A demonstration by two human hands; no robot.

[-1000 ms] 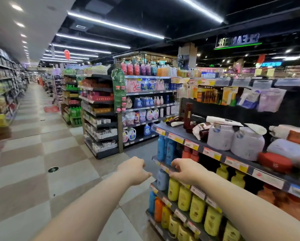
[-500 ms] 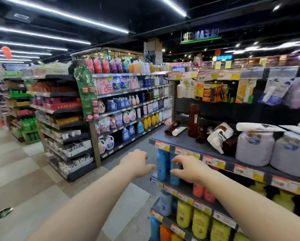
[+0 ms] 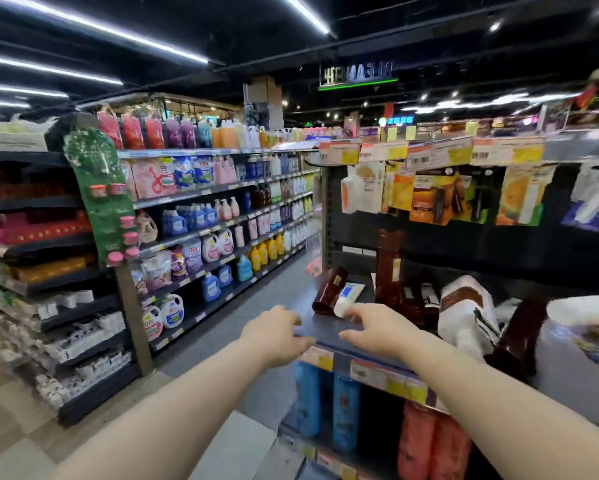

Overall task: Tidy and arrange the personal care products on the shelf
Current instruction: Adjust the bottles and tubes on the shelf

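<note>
A grey shelf (image 3: 326, 329) on the right carries toppled products: a dark red bottle (image 3: 329, 289) lying on its side, a white tube (image 3: 348, 297) beside it, a tall brown bottle (image 3: 388, 268) standing upright, and a white-and-brown pouch (image 3: 464, 313). My right hand (image 3: 377, 327) reaches over the shelf front, its fingertips close to the white tube's cap, holding nothing. At the shelf's left corner hovers my left hand (image 3: 274, 332), fingers loosely bent and empty. The picture is motion-blurred.
Blue bottles (image 3: 326, 407) and red bottles (image 3: 429, 445) fill the shelf below. Hanging packets (image 3: 429, 195) line the back panel above. Large white tubs (image 3: 582, 344) sit at the right. Across the aisle stands a detergent rack (image 3: 204, 230).
The view has swung right and closer to the shelf. Both hands have risen from the lower shelf level to the top shelf's front edge, the right one nearing the white tube.
</note>
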